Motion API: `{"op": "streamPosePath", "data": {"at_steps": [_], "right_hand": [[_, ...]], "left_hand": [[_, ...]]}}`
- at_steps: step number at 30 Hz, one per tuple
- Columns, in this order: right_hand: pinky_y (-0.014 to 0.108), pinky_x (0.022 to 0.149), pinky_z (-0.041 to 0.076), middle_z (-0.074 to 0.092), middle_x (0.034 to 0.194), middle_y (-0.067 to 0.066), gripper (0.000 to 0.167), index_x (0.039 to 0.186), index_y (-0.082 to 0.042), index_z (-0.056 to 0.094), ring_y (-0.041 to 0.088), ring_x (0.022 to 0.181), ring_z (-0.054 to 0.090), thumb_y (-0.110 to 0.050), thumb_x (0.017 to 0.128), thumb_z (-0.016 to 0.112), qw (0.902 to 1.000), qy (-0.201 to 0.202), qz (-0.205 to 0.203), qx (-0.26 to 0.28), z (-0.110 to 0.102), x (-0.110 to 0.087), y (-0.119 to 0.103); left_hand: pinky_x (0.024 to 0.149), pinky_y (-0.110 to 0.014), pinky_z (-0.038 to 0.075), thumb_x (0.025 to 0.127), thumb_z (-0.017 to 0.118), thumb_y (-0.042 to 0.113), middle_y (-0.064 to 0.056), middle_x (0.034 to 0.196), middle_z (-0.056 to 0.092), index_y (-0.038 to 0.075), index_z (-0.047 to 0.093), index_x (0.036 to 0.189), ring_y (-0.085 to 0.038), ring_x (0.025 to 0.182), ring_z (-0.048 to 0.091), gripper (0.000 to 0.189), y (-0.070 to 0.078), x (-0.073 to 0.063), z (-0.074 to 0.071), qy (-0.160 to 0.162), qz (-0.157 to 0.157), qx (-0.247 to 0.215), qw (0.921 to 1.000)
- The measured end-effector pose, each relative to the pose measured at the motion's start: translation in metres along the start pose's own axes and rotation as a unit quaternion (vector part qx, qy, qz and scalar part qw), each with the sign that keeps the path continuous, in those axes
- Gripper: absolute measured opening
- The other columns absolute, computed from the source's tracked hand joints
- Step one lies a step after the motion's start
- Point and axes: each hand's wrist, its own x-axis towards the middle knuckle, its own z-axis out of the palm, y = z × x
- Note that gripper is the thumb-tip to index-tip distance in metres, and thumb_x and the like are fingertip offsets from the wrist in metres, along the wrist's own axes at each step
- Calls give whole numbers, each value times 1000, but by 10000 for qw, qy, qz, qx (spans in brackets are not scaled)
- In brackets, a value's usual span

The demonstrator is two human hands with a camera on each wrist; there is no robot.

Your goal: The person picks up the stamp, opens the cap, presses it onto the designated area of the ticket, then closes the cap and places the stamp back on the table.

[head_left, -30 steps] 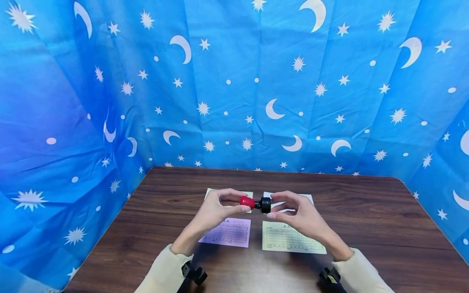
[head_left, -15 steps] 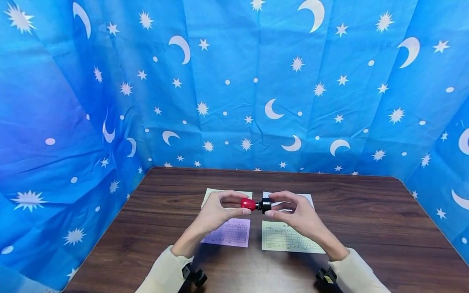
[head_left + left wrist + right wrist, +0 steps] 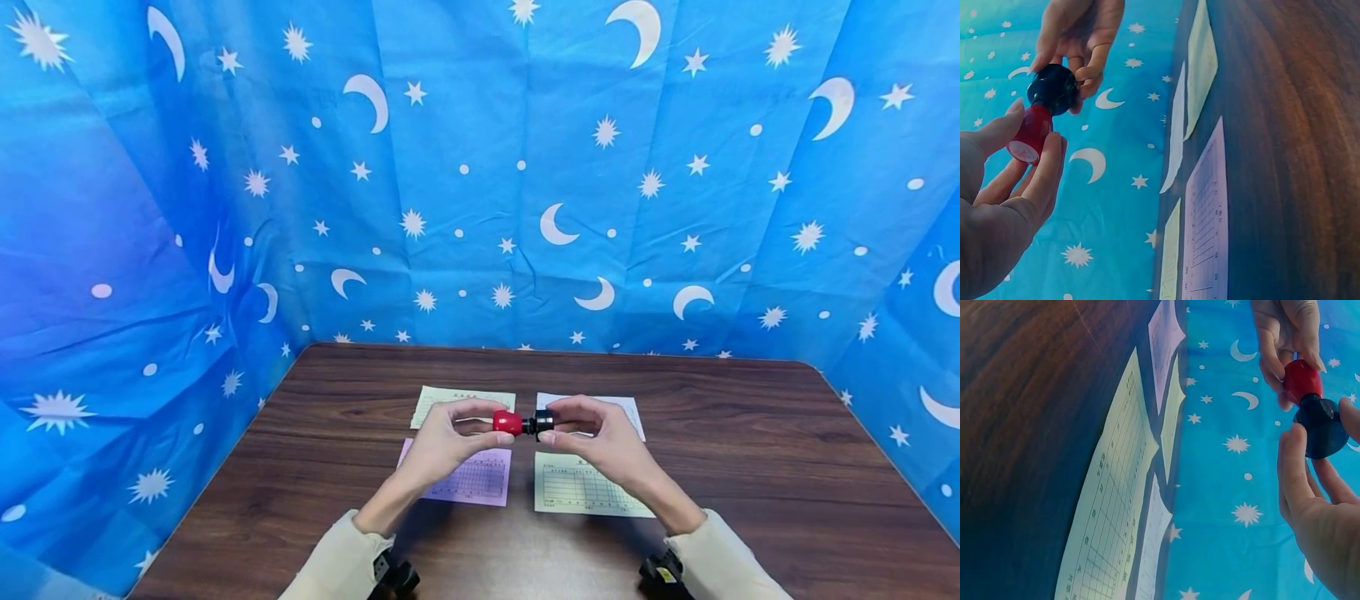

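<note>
Head view: one red-and-black object (image 3: pixel 528 426), pinched by left grip (image 3: pixel 448 435) and right grip (image 3: pixel 606 435); four paper slips (image 3: pixel 564 487).

A big blue cloth (image 3: pixel 480 125) is hanging behind a brown table (image 3: pixel 315 467), and white moons, stars and dots are covering it. On the table, a light green paper (image 3: pixel 450 395) is lying by a white paper (image 3: pixel 632 412). Nearer, a purple paper (image 3: pixel 476 481) is lying by a yellow-green paper (image 3: pixel 573 489), and printed lines are running across both.
</note>
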Motion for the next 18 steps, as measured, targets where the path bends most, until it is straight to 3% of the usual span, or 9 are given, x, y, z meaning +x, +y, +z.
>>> {"op": "streamPosePath", "data": {"at_steps": [9,18], "right_hand": [[31,88,64,75,125,16,46,130,-7,70,28,111,75,-25,90,85,9993,208,238,175,2,-1,-1],[33,93,63,75,122,14,48,133,-12,72,29,116,73,-28,90,85,9993,281,155,172,2,-1,-1]], "left_hand": [[88,-26,62,85,89,27,-12,122,78,13,74,128,-23,107,77,48,-2,-1,5,114,138,38,9998],[87,-26,62,86,88,23,-14,124,77,14,74,130,-24,109,78,46,-1,-2,8,307,163,-168,9993]]}}
